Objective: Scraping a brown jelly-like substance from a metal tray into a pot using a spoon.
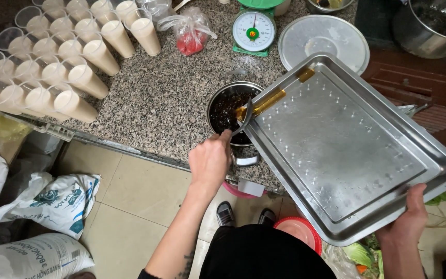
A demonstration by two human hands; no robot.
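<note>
Our left hand (210,161) is closed around a spoon (244,116), its tip at the tray's low corner. Our right hand (409,219) clamps the rim of the steel tray (347,150), tilted over a metal pot (232,111) on the granite counter (156,98) (dark syrupy contents). Amber residue (264,102) streaks the tray corner. Cups (73,77) hold pale liquid.

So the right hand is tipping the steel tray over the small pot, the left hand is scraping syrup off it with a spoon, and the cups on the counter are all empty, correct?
Not quite: the cups are not empty. The head view shows them filled with a pale, creamy liquid. The rest holds: the right hand tips the steel tray over the small pot, and the left hand scrapes brown syrup with a spoon.
</note>
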